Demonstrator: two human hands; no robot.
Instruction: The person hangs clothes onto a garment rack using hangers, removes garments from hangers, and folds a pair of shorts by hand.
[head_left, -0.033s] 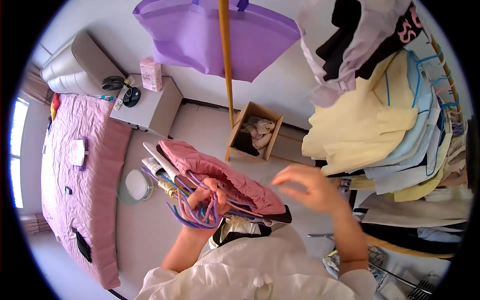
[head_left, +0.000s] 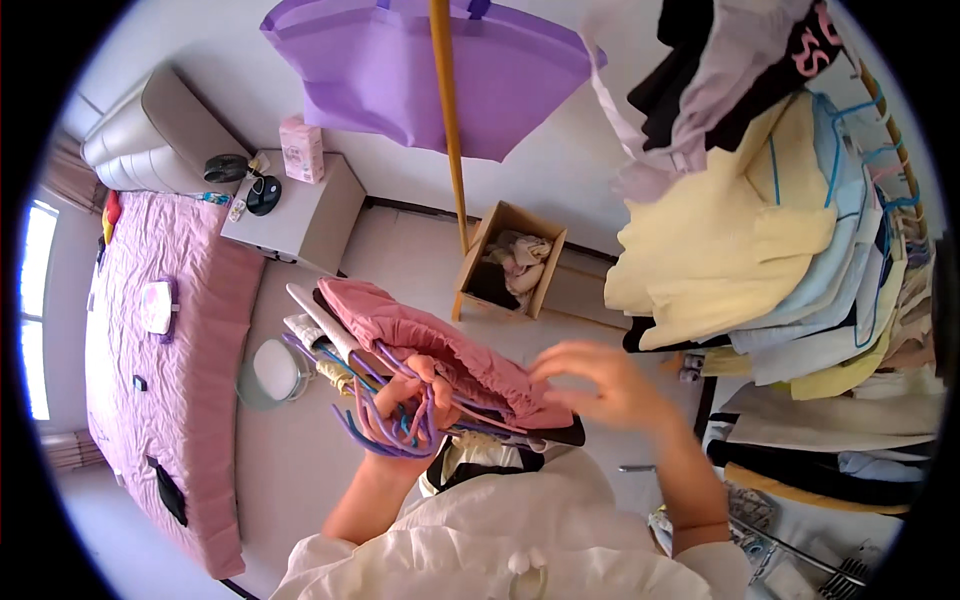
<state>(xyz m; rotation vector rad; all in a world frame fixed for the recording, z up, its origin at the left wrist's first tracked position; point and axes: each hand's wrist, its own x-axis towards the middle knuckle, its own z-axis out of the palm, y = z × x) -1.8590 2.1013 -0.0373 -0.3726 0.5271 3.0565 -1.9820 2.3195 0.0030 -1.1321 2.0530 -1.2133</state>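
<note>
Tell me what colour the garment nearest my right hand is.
The garment is pink, showing best in the head view.

Over at nine o'clock there's a pink-covered bed (head_left: 195,400), at ten a pale nightstand (head_left: 300,215) bearing a black fan (head_left: 263,195), near twelve a purple bag (head_left: 390,95).
</note>
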